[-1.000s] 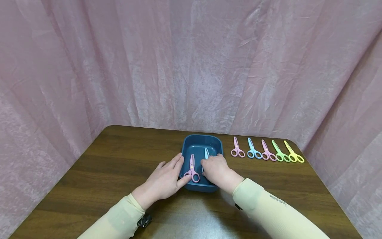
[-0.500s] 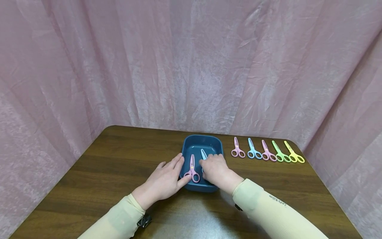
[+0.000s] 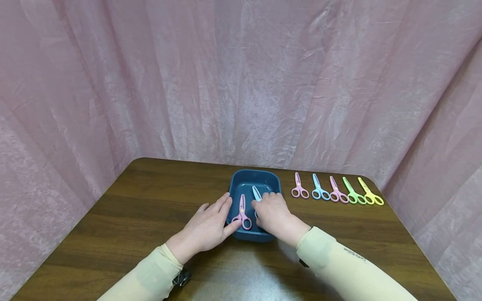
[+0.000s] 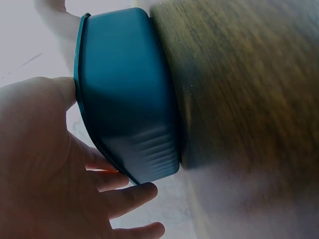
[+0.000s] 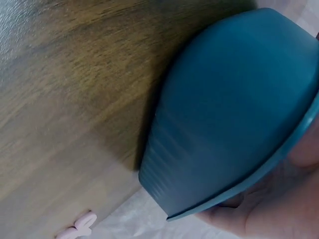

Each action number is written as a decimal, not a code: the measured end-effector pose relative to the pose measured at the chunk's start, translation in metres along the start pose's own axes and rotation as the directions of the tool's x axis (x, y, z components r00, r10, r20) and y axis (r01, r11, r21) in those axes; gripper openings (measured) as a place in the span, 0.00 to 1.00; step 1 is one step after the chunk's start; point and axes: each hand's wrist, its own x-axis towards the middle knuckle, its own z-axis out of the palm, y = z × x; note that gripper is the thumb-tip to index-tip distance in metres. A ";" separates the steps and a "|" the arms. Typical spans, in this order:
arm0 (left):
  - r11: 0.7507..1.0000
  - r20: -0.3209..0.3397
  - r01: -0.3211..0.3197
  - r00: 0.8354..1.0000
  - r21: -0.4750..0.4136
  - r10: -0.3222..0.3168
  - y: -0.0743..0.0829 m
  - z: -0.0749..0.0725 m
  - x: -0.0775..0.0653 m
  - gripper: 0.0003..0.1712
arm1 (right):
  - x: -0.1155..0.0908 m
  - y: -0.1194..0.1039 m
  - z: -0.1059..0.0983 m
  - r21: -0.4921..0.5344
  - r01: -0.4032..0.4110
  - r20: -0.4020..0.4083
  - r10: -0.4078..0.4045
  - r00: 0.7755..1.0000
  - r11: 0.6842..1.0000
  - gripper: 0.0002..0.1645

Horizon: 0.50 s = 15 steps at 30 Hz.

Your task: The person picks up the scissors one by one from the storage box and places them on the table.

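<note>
A blue plastic box (image 3: 254, 236) stands on the wooden table. Inside its left half lies a pair of pink scissors (image 3: 242, 209), blades pointing away from me. My left hand (image 3: 208, 225) rests against the box's left rim with its fingers extended; the left wrist view shows the thumb and fingers along the rim of the box (image 4: 124, 74). My right hand (image 3: 276, 216) reaches over the right rim and holds a pair of light blue scissors (image 3: 257, 192). Its palm covers their handles. In the right wrist view, the box wall (image 5: 224, 109) hides most of the right hand (image 5: 279, 214).
At the table's right rear lie several scissors in a row: pink scissors (image 3: 298, 184), blue scissors (image 3: 317, 184), another pink pair (image 3: 334, 186), green scissors (image 3: 350, 187) and yellow scissors (image 3: 366, 188). A pink curtain (image 3: 241, 83) hangs behind the table (image 3: 150, 196).
The blue scissors' blades have swung to the left inside the box, and the right forearm has shifted slightly to the right. The left hand and the pink scissors have stayed put.
</note>
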 end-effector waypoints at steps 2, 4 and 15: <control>1.000 0.000 -0.001 1.000 -0.004 0.001 0.000 0.000 0.000 0.51 | -0.003 0.001 -0.002 -0.001 -0.001 -0.015 0.001 1.000 1.000 0.26; 1.000 0.001 -0.001 1.000 -0.007 0.001 0.000 0.000 0.000 0.51 | -0.006 0.001 -0.005 0.003 -0.001 -0.033 0.001 0.999 1.000 0.26; 0.999 0.018 0.015 1.000 -0.031 -0.014 0.000 -0.001 0.000 0.50 | -0.021 0.010 -0.014 0.052 0.042 -0.148 -0.034 0.988 0.998 0.20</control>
